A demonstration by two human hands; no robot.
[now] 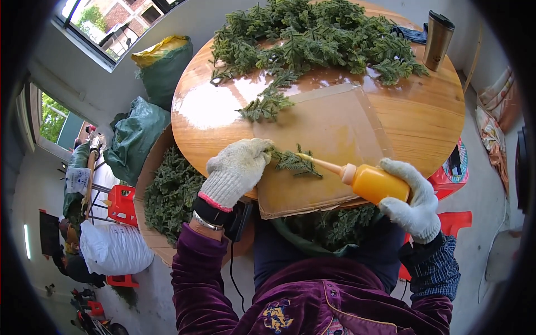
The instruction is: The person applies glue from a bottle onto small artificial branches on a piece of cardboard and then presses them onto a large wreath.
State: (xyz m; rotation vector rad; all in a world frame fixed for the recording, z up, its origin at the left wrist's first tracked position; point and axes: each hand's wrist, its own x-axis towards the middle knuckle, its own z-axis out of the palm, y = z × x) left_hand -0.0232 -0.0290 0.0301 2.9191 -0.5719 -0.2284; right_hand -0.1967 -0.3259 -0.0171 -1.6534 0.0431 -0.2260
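Observation:
In a white knit glove, my left hand (237,170) pinches the stem end of a small green fir sprig (296,162), which points to the right. My gloved right hand (414,200) is wrapped round a squeeze bottle (379,184) filled with something orange-yellow. The bottle lies tilted on its side in the air, and its long pale nozzle (319,162) reaches left to the sprig. Whether the tip touches the needles, I cannot tell. Under both is a flat cardboard sheet (340,123), smeared yellowish, on the round wooden table (430,120).
A large heap of fir sprigs (312,42) covers the table's far side, beside a metal tumbler (438,42). At left stands a cardboard box (159,151) full of sprigs, near green sacks (137,137) and a red stool (121,205). More sprigs (340,226) lie in a green bag at my lap.

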